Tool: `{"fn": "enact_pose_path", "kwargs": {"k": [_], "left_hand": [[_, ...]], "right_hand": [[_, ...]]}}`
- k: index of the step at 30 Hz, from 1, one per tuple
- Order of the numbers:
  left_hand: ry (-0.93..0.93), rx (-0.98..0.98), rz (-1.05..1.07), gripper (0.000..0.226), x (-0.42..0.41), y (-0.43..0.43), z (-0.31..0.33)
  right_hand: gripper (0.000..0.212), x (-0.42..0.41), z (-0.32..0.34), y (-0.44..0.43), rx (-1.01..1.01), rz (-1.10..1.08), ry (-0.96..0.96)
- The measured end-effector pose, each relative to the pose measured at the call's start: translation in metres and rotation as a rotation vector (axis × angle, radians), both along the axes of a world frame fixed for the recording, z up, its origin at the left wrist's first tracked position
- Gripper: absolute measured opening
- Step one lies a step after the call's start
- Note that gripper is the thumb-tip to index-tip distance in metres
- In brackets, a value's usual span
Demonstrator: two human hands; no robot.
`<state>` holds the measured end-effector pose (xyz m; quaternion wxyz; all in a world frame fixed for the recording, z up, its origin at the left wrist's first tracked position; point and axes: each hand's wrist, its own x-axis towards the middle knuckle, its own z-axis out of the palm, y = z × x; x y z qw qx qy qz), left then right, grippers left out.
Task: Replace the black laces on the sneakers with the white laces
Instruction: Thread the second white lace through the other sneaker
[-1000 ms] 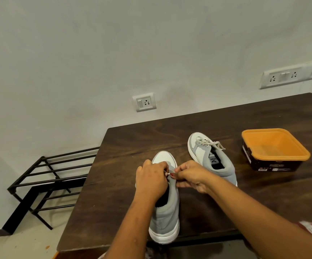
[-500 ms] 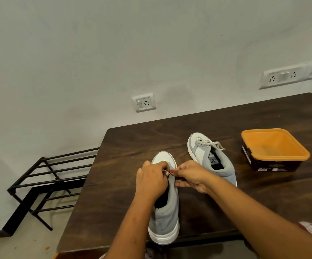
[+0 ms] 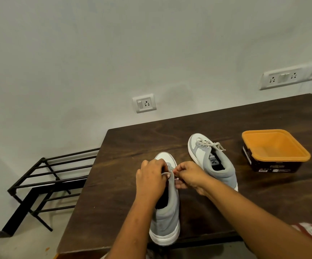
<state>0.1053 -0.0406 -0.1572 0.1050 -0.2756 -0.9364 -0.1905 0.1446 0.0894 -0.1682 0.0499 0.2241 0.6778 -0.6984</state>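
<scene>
Head cam | left hand [image 3: 151,177], right hand [image 3: 189,174] both pinch thin white lace [image 3: 165,173] | atop near grey-white fabric sneaker [image 3: 167,218]

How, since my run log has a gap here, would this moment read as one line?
step: lacing near sneaker | left hand: pinches white lace | right hand: pinches white lace | far sneaker: laced white, tied | orange tub: untouched
</scene>
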Motion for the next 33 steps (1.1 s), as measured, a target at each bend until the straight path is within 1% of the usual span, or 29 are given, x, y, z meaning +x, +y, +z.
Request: {"fn": "enact_pose_path", "kwargs": {"k": [2,4,5,7,8,9,10,11,12,13,15,17,19,22,25,27,29,30,31,33], "left_hand": [[0.018,-0.043,0.025,0.011,-0.002,-0.003,0.0],[0.017,-0.063,0.069,0.015,-0.004,-0.007,0.0],[0.001,-0.056,0.098,0.015,-0.006,-0.009,0.001],[-0.075,-0.036,0.156,0.018,-0.009,-0.014,0.003],[-0.128,-0.03,0.18,0.024,-0.012,-0.017,0.003],[-0.188,-0.022,0.203,0.031,-0.014,-0.02,0.004],[-0.251,-0.003,0.222,0.037,-0.016,-0.022,0.004],[-0.314,0.031,0.237,0.042,-0.018,-0.024,0.005],[-0.372,0.072,0.247,0.045,-0.019,-0.026,0.005],[-0.417,0.105,0.254,0.044,-0.019,-0.026,0.006],[-0.44,0.117,0.258,0.036,-0.018,-0.025,0.006],[-0.407,0.114,0.24,0.027,-0.015,-0.022,0.006],[-0.363,0.125,0.221,0.018,-0.012,-0.019,0.007],[-0.347,0.122,0.204,0.013,-0.012,-0.017,0.008],[-0.438,0.154,0.153,0.016,-0.015,-0.018,0.008],[-0.571,0.221,0.1,0.017,-0.018,-0.023,0.01],[-0.725,0.297,0.036,0.013,-0.021,-0.03,0.014],[-0.762,0.31,0.009,0.009,-0.022,-0.034,0.016],[-0.757,0.299,-0.009,0.007,-0.024,-0.038,0.018],[-0.701,0.248,-0.04,0.014,-0.027,-0.045,0.023]], "right_hand": [[0.019,-0.001,0.007,0.006,-0.043,-0.061,0.01],[0.017,-0.001,0.017,0.019,-0.133,-0.185,0.045],[0.019,-0.001,0.022,0.026,-0.213,-0.267,0.079],[0.022,-0.002,0.036,0.041,-0.447,-0.454,0.181],[0.022,-0.002,0.044,0.047,-0.544,-0.552,0.251],[0.021,-0.002,0.051,0.053,-0.591,-0.65,0.332],[0.02,-0.001,0.057,0.059,-0.587,-0.737,0.421],[0.019,-0.001,0.062,0.062,-0.543,-0.799,0.505],[0.018,0.0,0.064,0.064,-0.46,-0.832,0.568],[0.016,0.001,0.065,0.063,-0.33,-0.832,0.607],[0.014,0.002,0.06,0.056,0.065,-0.745,0.632],[0.013,0.003,0.05,0.045,0.456,-0.55,0.597],[0.015,0.002,0.041,0.036,0.699,-0.318,0.53],[0.017,0.001,0.031,0.022,0.924,-0.034,0.366],[0.016,0.001,0.021,0.01,1.06,0.199,0.153],[0.015,0.0,0.016,0.004,1.022,0.308,0.048],[0.02,-0.001,0.013,0.003,0.911,0.34,0.024],[0.022,-0.002,0.013,0.005,0.863,0.344,0.028],[0.022,-0.003,0.013,0.006,0.835,0.354,0.039],[0.021,-0.005,0.015,0.011,0.825,0.374,0.067]]}}
